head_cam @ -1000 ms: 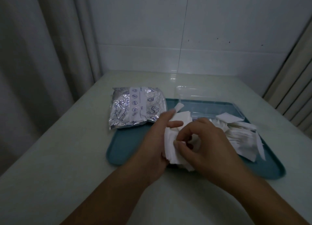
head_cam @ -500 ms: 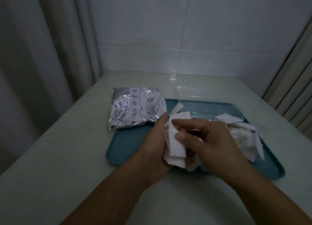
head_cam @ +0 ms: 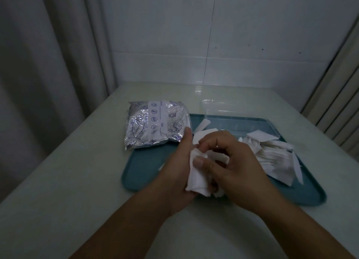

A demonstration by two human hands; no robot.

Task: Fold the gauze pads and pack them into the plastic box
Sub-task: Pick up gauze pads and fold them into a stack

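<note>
On the pale table (head_cam: 68,181), a teal tray (head_cam: 147,173) lies with its near rim close to the person. Above the tray's near half, the left hand (head_cam: 174,181) cradles a bundle of white gauze pads (head_cam: 196,173) with curled fingers, its thumb pointing away from the person; the right hand (head_cam: 239,173) pinches the same bundle from the right, thumb pressed on the top pad. A loose pile of unfolded gauze pads (head_cam: 275,157) lies on the right half of the tray, partly hidden by the right hand. The clear plastic box (head_cam: 233,113) stands at the tray's far edge, behind both hands. A silver foil pouch (head_cam: 155,124) overlaps the tray's far left corner, just beside the left thumb; it bears blue drawings and printed lines, of which only "Date" can be made out. Bare tabletop extends left and near; a curtain (head_cam: 48,64) hangs left, a tiled wall (head_cam: 213,35) stands behind.
</note>
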